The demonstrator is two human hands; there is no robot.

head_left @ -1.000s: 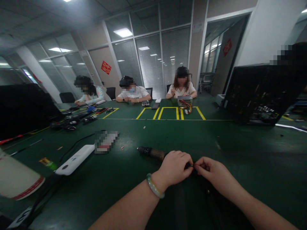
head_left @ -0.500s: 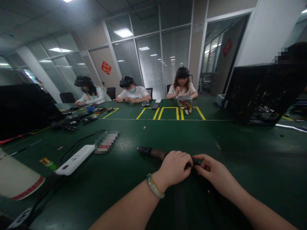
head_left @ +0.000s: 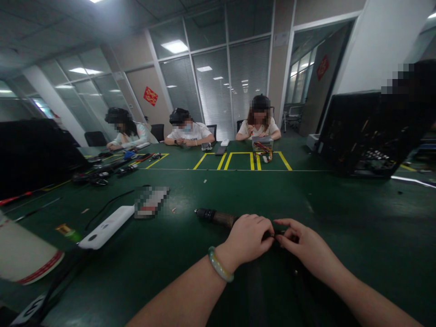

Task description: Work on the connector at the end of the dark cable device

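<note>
A dark, stick-shaped electric screwdriver (head_left: 216,217) lies on the green table with its narrow metal tip pointing left. My left hand (head_left: 250,238), with a jade-coloured bangle on the wrist, is closed over the rear of its body and hides that part. Close by on the right, my right hand (head_left: 303,243) has its thumb and fingers pinched at the tail end. What sits between those fingertips is small and dark, and I cannot make it out. The fingertips of both hands almost meet.
To my left are a white power strip (head_left: 107,227), a blurred-out phone-like object (head_left: 152,202), a paper cup (head_left: 27,252) and a green-and-gold item (head_left: 69,232). A black computer case (head_left: 357,136) stands at right. Several people sit across the table (head_left: 177,186) behind yellow tape outlines.
My right hand's fingertips have shifted very slightly at the screwdriver's tail. My left hand and the screwdriver stay in place. Across the table, the right-hand person's raised hand has lowered slightly.
</note>
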